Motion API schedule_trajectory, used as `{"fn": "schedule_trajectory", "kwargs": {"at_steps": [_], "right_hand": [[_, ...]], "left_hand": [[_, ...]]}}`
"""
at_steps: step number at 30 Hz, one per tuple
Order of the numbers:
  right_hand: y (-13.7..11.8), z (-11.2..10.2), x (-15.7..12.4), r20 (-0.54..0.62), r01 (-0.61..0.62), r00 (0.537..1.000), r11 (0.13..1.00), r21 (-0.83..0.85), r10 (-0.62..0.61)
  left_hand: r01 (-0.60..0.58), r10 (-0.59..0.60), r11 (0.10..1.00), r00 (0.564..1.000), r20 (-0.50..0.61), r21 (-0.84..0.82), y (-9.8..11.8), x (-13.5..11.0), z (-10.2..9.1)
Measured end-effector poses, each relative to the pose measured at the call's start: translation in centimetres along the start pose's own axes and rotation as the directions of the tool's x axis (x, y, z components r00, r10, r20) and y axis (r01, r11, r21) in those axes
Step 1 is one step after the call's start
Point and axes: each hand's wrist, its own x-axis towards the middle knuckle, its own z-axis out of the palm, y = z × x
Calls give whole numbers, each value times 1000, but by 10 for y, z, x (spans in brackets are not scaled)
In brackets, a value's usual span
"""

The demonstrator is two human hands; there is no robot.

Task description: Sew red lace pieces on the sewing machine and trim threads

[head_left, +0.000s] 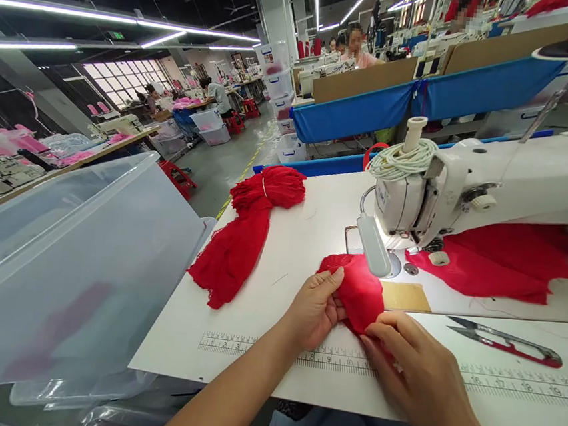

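Note:
A small piece of red fabric (364,291) is held between both hands just in front of the sewing machine (405,204). My left hand (318,303) pinches its left edge, thumb on top and fingers underneath. At its lower right corner, my right hand (413,359) grips the fabric between thumb and fingers. The machine's lamp lights the cloth from above. More red cloth (501,257) lies under the machine arm, to the right of the needle area. Thread snips (507,342) rest on the table, right of my right hand.
A tied bundle of red fabric (247,229) lies on the table's left side. A printed ruler (261,347) runs along the front of the white tabletop (184,357). Left of the table stands a large translucent bin (82,267). Blue cloth (354,109) hangs from the workstation opposite, where people sit.

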Motion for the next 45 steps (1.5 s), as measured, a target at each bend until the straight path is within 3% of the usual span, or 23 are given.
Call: {"fn": "schedule_trajectory", "kwargs": {"at_steps": [5, 7, 10, 12, 14, 15, 18, 21, 24, 26, 29, 31, 34, 36, 38, 40, 41, 43, 45], "right_hand": [[-2, 0, 1, -159, -36, 987, 999, 29, 40], [-3, 3, 2, -162, -23, 987, 1000, -1, 22], [-6, 2, 2, -2, 19, 1000, 1000, 5, -19], [-8, 0, 0, 200, 50, 976, 986, 157, -82], [-9, -1, -3, 281, 10, 955, 955, 297, -98], [-9, -1, -4, 245, -28, 968, 953, 302, -50], [-8, 2, -6, -15, -147, 988, 977, 152, 151], [-4, 5, -7, -48, -203, 977, 977, 67, 206], [2, 0, -10, 2, -255, 967, 964, 78, 256], [4, -7, -16, -9, -243, 969, 965, 97, 245], [-5, -18, -28, -47, -248, 965, 953, 172, 259], [-16, -25, -35, 52, -312, 948, 889, 335, 313], [-22, -37, -42, 233, -422, 907, 773, 475, 351], [-14, -48, -42, 247, -450, 893, 752, 482, 376], [2, -61, -40, 161, -435, 898, 776, 456, 409], [20, -74, -36, 22, -376, 916, 837, 398, 401], [28, -80, -35, 25, -360, 923, 839, 408, 384], [38, -89, -35, 141, -384, 921, 777, 500, 364], [43, -94, -40, 302, -473, 880, 624, 622, 366]], "left_hand": [[37, -37, 999, 997, 73, -4, -2, 0, 1], [46, -45, 999, 995, 92, -5, -3, 0, 1], [38, -36, 999, 995, 89, -19, -3, 1, -1], [25, -23, 999, 997, 71, -20, -4, 1, -2], [3, -3, 1000, 997, 72, -1, -4, 1, -2], [-16, 15, 1000, 997, 77, 23, -4, 0, -2], [-87, 69, 974, 993, 92, 210, -4, -5, 2], [-160, 47, 873, 968, 247, 460, -4, -14, 6], [-335, 73, 756, 897, 436, 563, -4, -20, 7], [-367, 113, 712, 901, 418, 598, -5, -22, 9], [-309, 53, 685, 925, 377, 660, -7, -29, 21], [-312, 93, 617, 940, 327, 723, -8, -35, 33], [-412, 170, 457, 910, 377, 788, -4, -48, 49], [-495, 223, 383, 869, 442, 780, 2, -56, 57], [-520, 239, 444, 854, 463, 730, 8, -64, 63], [-437, 145, 631, 879, 455, 642, 13, -70, 70], [-368, 86, 718, 890, 448, 591, 14, -72, 73], [-220, -15, 840, 905, 426, 496, 14, -73, 80], [-75, -89, 913, 922, 377, 400, 12, -71, 86]]}}
